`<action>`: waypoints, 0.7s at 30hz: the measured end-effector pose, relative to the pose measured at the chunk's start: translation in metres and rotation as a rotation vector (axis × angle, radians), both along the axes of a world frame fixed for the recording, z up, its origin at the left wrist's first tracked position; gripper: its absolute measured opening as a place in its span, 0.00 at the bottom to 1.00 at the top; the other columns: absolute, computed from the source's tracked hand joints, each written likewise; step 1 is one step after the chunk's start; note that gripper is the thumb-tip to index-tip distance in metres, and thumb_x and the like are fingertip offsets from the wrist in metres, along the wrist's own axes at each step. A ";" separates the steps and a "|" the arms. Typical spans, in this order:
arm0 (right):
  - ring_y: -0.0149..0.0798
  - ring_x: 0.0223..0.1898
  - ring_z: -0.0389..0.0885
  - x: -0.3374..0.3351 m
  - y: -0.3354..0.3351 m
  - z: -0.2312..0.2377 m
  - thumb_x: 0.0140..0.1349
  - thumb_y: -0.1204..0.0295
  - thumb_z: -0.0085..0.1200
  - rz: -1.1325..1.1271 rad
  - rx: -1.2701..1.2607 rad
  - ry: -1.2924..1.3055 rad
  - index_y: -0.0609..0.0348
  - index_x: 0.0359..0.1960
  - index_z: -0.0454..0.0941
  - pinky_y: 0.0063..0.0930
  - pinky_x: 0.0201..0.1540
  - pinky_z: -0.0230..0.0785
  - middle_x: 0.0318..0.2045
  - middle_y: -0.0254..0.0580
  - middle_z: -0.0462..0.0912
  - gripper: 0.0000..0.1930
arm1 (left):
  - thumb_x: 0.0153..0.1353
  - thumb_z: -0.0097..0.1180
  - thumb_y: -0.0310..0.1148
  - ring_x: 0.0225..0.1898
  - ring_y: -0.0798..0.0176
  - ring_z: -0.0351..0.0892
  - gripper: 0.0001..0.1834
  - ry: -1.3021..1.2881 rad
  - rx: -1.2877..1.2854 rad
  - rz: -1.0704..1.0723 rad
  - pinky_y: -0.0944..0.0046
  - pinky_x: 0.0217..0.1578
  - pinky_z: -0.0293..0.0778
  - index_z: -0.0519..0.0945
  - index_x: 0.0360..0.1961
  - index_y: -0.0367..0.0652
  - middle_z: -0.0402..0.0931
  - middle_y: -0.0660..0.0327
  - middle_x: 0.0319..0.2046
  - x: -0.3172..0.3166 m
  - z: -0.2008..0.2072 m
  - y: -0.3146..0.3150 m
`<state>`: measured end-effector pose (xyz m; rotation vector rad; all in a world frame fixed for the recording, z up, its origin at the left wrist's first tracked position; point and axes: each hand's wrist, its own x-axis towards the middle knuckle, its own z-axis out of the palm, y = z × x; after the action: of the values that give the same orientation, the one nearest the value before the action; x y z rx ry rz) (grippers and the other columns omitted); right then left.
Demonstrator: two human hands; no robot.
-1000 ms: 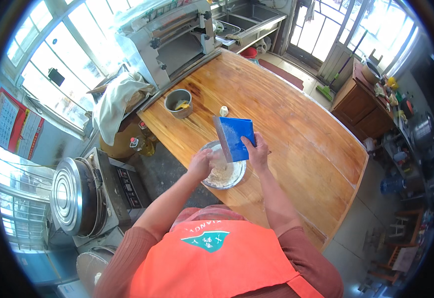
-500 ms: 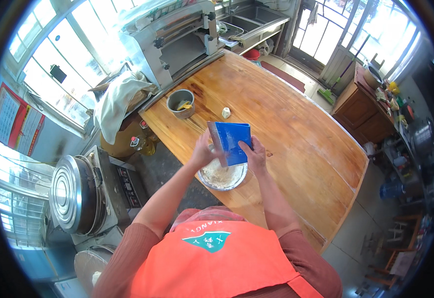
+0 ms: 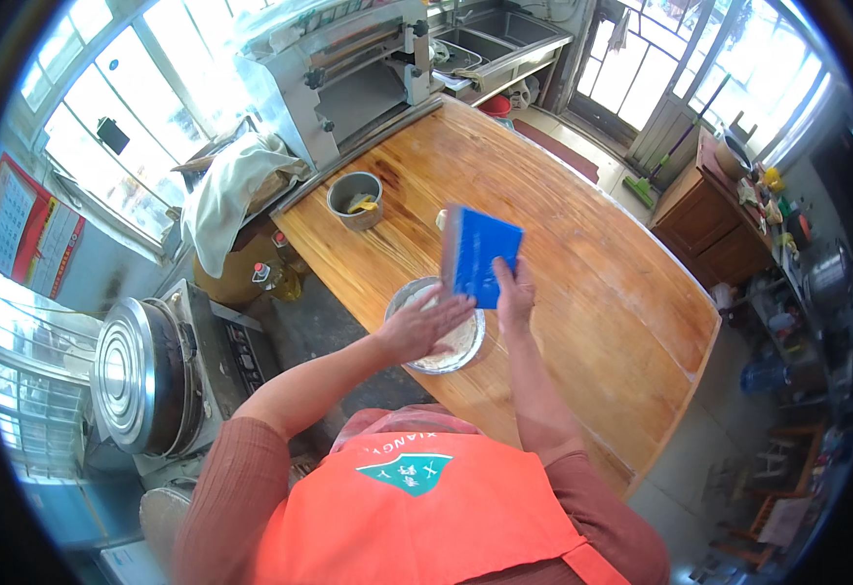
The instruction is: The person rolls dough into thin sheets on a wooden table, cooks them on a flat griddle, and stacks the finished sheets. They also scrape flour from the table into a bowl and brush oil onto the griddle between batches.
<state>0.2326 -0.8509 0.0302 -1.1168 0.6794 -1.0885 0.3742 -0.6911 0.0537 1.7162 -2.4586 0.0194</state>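
Observation:
My right hand (image 3: 516, 297) grips a blue dough scraper (image 3: 490, 252) with a greyish blade along its left side, held up above the far part of a bowl (image 3: 438, 370). Fingers outstretched, my left hand (image 3: 420, 326) is over the bowl, its fingertips by the scraper's lower left corner; whether they touch it I cannot tell. Whitish flour (image 3: 464, 343) lies in the bowl, which my left hand partly covers. Just behind the scraper, a small pale lump (image 3: 441, 220) on the wooden table (image 3: 582, 283) is mostly hidden.
A grey metal pot (image 3: 351, 211) with something yellow inside stands at the table's far left. Beyond it is a large metal machine with rollers (image 3: 358, 97). To the left are oil bottles (image 3: 280, 281) and a lidded pan (image 3: 134, 375) on a stove.
The scraper and my right hand have shifted right and tilted. My left hand has come away from the blade, dropping nearer with its fingers spread over the bowl.

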 end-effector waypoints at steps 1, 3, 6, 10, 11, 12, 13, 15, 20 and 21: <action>0.23 0.35 0.72 -0.006 -0.010 0.001 0.69 0.66 0.58 -0.087 0.001 0.029 0.57 0.39 0.78 0.22 0.39 0.67 0.33 0.27 0.79 0.08 | 0.65 0.53 0.52 0.74 0.58 0.56 0.39 0.014 -0.031 -0.030 0.45 0.76 0.39 0.63 0.70 0.39 0.61 0.53 0.71 -0.003 -0.011 0.007; 0.30 0.39 0.76 -0.024 -0.032 -0.002 0.70 0.64 0.57 -0.291 -0.132 0.202 0.62 0.47 0.79 0.29 0.44 0.70 0.39 0.37 0.83 0.13 | 0.66 0.53 0.50 0.69 0.57 0.64 0.31 0.058 0.096 -0.016 0.45 0.75 0.44 0.71 0.63 0.40 0.71 0.54 0.63 0.003 -0.031 0.014; 0.35 0.44 0.79 -0.065 -0.062 -0.027 0.70 0.62 0.57 -0.253 -0.048 0.256 0.66 0.55 0.76 0.33 0.48 0.74 0.47 0.44 0.83 0.20 | 0.64 0.57 0.42 0.52 0.56 0.75 0.16 0.152 0.183 0.170 0.45 0.72 0.53 0.79 0.46 0.42 0.78 0.61 0.42 0.004 -0.058 0.020; 0.42 0.46 0.81 -0.116 -0.072 -0.094 0.69 0.58 0.58 -0.315 0.114 0.298 0.66 0.57 0.75 0.37 0.50 0.76 0.50 0.47 0.82 0.24 | 0.59 0.57 0.36 0.58 0.55 0.73 0.10 0.020 0.030 0.180 0.39 0.69 0.54 0.84 0.39 0.47 0.78 0.58 0.48 -0.003 -0.075 0.022; 0.44 0.46 0.82 -0.131 -0.070 -0.111 0.69 0.58 0.58 -0.347 0.171 0.371 0.66 0.58 0.75 0.39 0.50 0.77 0.50 0.49 0.82 0.25 | 0.59 0.56 0.36 0.59 0.55 0.73 0.09 -0.025 -0.005 0.185 0.39 0.69 0.54 0.84 0.37 0.47 0.78 0.58 0.49 -0.007 -0.077 0.022; 0.43 0.44 0.82 -0.146 -0.068 -0.127 0.68 0.57 0.59 -0.357 0.175 0.385 0.67 0.56 0.76 0.39 0.47 0.78 0.48 0.49 0.83 0.25 | 0.60 0.55 0.35 0.60 0.56 0.72 0.09 -0.024 -0.077 0.208 0.40 0.67 0.56 0.85 0.38 0.48 0.78 0.58 0.49 -0.010 -0.078 0.019; 0.43 0.42 0.82 -0.157 -0.067 -0.144 0.68 0.56 0.59 -0.409 0.220 0.418 0.68 0.55 0.77 0.39 0.44 0.78 0.46 0.50 0.83 0.26 | 0.60 0.54 0.34 0.61 0.56 0.72 0.09 -0.026 -0.095 0.257 0.40 0.66 0.58 0.85 0.38 0.49 0.79 0.59 0.50 -0.015 -0.080 0.016; 0.45 0.41 0.82 -0.182 -0.067 -0.168 0.68 0.56 0.58 -0.346 0.292 0.398 0.70 0.55 0.77 0.43 0.43 0.79 0.47 0.52 0.83 0.26 | 0.61 0.52 0.32 0.62 0.58 0.71 0.12 0.014 0.200 0.341 0.41 0.61 0.62 0.84 0.43 0.51 0.80 0.61 0.49 -0.019 -0.085 0.006; 0.60 0.44 0.82 -0.213 -0.092 -0.198 0.62 0.50 0.61 -0.447 0.067 1.306 0.66 0.55 0.77 0.51 0.49 0.75 0.48 0.59 0.83 0.31 | 0.57 0.54 0.31 0.55 0.61 0.75 0.11 0.234 0.099 0.300 0.48 0.52 0.65 0.83 0.41 0.52 0.81 0.64 0.42 -0.021 -0.095 0.009; 0.61 0.46 0.81 -0.211 -0.101 -0.195 0.61 0.48 0.62 -0.531 -0.040 1.405 0.65 0.54 0.77 0.51 0.51 0.73 0.47 0.59 0.82 0.32 | 0.56 0.55 0.31 0.55 0.61 0.74 0.11 0.199 0.010 0.315 0.49 0.53 0.65 0.84 0.39 0.51 0.80 0.64 0.43 -0.019 -0.092 0.015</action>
<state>0.0216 -0.9514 -0.1650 -1.7293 2.1388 -0.5724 0.3547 -0.6761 -0.0388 1.9852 -2.0354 -0.1239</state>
